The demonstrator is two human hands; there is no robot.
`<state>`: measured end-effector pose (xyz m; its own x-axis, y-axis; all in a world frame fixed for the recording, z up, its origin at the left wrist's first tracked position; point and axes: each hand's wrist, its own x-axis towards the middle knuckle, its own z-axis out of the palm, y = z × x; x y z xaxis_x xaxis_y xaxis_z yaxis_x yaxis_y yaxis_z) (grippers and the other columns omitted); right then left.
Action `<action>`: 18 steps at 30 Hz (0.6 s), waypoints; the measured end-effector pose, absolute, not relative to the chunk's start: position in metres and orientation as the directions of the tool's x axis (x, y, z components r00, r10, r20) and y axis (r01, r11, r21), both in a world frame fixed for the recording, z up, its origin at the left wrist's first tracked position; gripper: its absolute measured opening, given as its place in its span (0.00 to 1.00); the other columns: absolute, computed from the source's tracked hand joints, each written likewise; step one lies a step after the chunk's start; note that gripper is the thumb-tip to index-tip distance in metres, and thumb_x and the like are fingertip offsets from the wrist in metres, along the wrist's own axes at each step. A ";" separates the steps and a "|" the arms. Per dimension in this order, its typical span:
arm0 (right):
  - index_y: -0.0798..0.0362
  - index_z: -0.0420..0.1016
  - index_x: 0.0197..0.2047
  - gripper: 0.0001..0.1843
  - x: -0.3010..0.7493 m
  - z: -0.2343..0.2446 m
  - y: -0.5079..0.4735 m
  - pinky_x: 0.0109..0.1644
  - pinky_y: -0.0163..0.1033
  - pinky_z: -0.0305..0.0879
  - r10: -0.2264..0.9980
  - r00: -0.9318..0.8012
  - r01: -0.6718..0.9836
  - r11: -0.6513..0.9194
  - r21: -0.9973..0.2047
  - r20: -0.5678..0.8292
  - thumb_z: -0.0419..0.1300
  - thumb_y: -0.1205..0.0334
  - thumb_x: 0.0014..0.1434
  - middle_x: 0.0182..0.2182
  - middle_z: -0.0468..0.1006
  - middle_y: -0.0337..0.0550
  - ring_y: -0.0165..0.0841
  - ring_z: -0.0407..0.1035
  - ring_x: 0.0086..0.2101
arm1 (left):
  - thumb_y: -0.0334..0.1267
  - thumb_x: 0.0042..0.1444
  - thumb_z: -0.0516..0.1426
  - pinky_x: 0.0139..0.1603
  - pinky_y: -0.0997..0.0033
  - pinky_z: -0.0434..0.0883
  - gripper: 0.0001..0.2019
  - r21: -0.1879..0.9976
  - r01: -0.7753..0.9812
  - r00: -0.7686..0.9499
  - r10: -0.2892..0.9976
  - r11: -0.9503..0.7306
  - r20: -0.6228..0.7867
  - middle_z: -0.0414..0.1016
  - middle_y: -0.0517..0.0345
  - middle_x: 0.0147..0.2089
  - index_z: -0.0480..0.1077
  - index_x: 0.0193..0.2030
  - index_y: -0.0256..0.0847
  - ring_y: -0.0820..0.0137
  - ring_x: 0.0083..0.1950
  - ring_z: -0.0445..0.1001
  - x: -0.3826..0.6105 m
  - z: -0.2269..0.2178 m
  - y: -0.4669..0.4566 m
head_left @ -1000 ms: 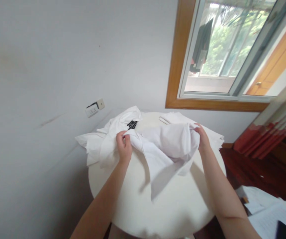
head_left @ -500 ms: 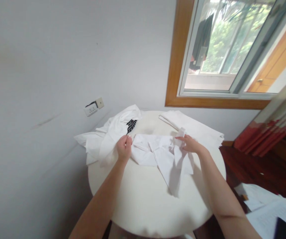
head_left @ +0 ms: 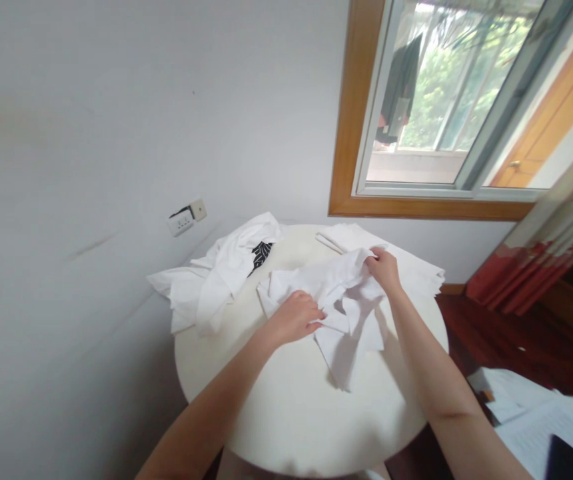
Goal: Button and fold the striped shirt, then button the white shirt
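A white cloth garment (head_left: 334, 280) lies crumpled in the middle of the round table, with a loose strip hanging toward me. My right hand (head_left: 385, 268) pinches its upper right part and holds that part slightly raised. On the near left side of the garment rests my left hand (head_left: 296, 317), fingers stretched over the fabric and thumb a little apart. Left of the garment is a bunched white cloth (head_left: 216, 273) with a black patterned patch (head_left: 260, 255). A folded white cloth (head_left: 406, 263) lies behind my right hand.
The round cream table (head_left: 291, 413) stands against a grey-white wall with a socket (head_left: 181, 222). A wood-framed window (head_left: 431, 208) is at the back right, beside a red and cream curtain (head_left: 511, 283). Papers (head_left: 551, 427) and a dark flat object (head_left: 571, 460) sit at lower right.
My left hand has let go of the garment's left end and moved right onto its middle. My right hand has risen slightly, lifting and bunching the garment's upper right part.
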<state>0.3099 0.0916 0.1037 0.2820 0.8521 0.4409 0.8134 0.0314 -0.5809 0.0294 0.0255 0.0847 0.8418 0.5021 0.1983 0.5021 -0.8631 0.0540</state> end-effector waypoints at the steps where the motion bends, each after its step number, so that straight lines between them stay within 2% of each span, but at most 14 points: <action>1: 0.54 0.73 0.29 0.12 0.310 0.110 0.099 0.32 0.34 0.62 0.847 0.308 0.772 0.043 -0.634 0.433 0.50 0.61 0.52 0.23 0.74 0.42 0.34 0.69 0.28 | 0.41 0.57 0.55 0.51 0.65 0.61 0.08 0.094 0.490 0.850 0.499 -0.867 0.169 0.75 0.56 0.34 0.73 0.38 0.43 0.67 0.43 0.71 0.028 0.092 0.020; 2: 0.55 0.72 0.29 0.12 0.309 0.115 0.107 0.31 0.34 0.63 0.856 0.332 0.711 0.050 -0.702 0.397 0.49 0.60 0.52 0.22 0.73 0.42 0.33 0.68 0.26 | 0.42 0.57 0.55 0.47 0.68 0.63 0.08 0.153 0.477 0.860 0.496 -0.865 0.119 0.76 0.56 0.35 0.74 0.38 0.43 0.67 0.42 0.72 0.027 0.100 0.014; 4: 0.55 0.70 0.33 0.12 0.305 0.126 0.123 0.30 0.35 0.65 0.905 0.335 0.511 0.060 -0.857 0.264 0.48 0.59 0.54 0.23 0.73 0.42 0.33 0.68 0.26 | 0.45 0.54 0.57 0.40 0.74 0.64 0.10 0.313 0.461 0.883 0.464 -0.831 -0.070 0.77 0.59 0.34 0.75 0.38 0.44 0.69 0.38 0.74 0.024 0.113 0.003; 7: 0.50 0.64 0.49 0.17 0.297 0.132 0.139 0.35 0.37 0.69 0.963 0.213 0.223 0.115 -0.968 0.163 0.50 0.58 0.56 0.38 0.76 0.45 0.32 0.71 0.34 | 0.48 0.49 0.60 0.34 0.78 0.65 0.16 0.562 0.483 0.870 0.296 -0.672 -0.393 0.78 0.63 0.33 0.74 0.44 0.47 0.73 0.33 0.74 0.020 0.124 -0.005; 9: 0.45 0.56 0.58 0.25 0.293 0.127 0.141 0.40 0.39 0.69 0.971 0.127 0.211 0.171 -0.962 0.201 0.53 0.56 0.56 0.49 0.72 0.46 0.31 0.70 0.41 | 0.48 0.53 0.58 0.34 0.79 0.66 0.18 0.656 0.499 0.865 0.271 -0.567 -0.423 0.78 0.62 0.34 0.72 0.50 0.47 0.73 0.33 0.75 0.020 0.125 0.000; 10: 0.44 0.53 0.60 0.28 0.291 0.123 0.140 0.42 0.40 0.69 0.972 0.086 0.255 0.189 -0.948 0.217 0.53 0.55 0.56 0.51 0.71 0.46 0.31 0.70 0.43 | 0.47 0.56 0.55 0.34 0.78 0.66 0.17 0.667 0.501 0.865 0.332 -0.552 -0.376 0.78 0.61 0.35 0.71 0.51 0.46 0.73 0.34 0.75 0.022 0.123 0.005; 12: 0.47 0.54 0.61 0.29 0.290 0.112 0.134 0.46 0.41 0.68 0.976 -0.029 0.398 0.208 -0.893 0.215 0.53 0.55 0.58 0.50 0.72 0.47 0.33 0.69 0.44 | 0.44 0.59 0.51 0.38 0.76 0.66 0.15 0.593 0.537 0.816 0.547 -0.599 -0.187 0.78 0.59 0.37 0.71 0.49 0.44 0.72 0.37 0.74 0.026 0.116 0.020; 14: 0.51 0.60 0.59 0.25 0.288 0.101 0.127 0.48 0.41 0.66 0.973 -0.181 0.582 0.221 -0.783 0.141 0.53 0.58 0.58 0.47 0.75 0.47 0.34 0.70 0.43 | 0.42 0.60 0.50 0.46 0.71 0.66 0.14 0.407 0.638 0.696 0.716 -0.653 0.059 0.76 0.55 0.42 0.71 0.48 0.43 0.68 0.44 0.72 0.033 0.103 0.037; 16: 0.53 0.67 0.55 0.22 0.285 0.092 0.119 0.49 0.40 0.65 0.956 -0.292 0.770 0.222 -0.598 -0.021 0.55 0.62 0.57 0.46 0.75 0.48 0.35 0.71 0.43 | 0.43 0.58 0.53 0.53 0.65 0.63 0.16 0.221 0.741 0.597 0.773 -0.634 0.217 0.73 0.51 0.48 0.69 0.51 0.42 0.63 0.52 0.68 0.041 0.088 0.053; 18: 0.53 0.69 0.54 0.23 0.280 0.084 0.110 0.49 0.39 0.65 0.935 -0.306 0.895 0.218 -0.388 -0.179 0.59 0.65 0.53 0.48 0.75 0.49 0.38 0.71 0.45 | 0.45 0.55 0.56 0.53 0.62 0.63 0.18 0.100 0.808 0.549 0.803 -0.581 0.231 0.70 0.48 0.51 0.68 0.51 0.42 0.60 0.54 0.65 0.048 0.074 0.065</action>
<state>0.2799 0.1103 0.0844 -0.3056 0.9353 -0.1785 0.8952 0.2184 -0.3884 0.0483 0.0652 0.0743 0.5490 0.8032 0.2313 0.8077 -0.5810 0.1003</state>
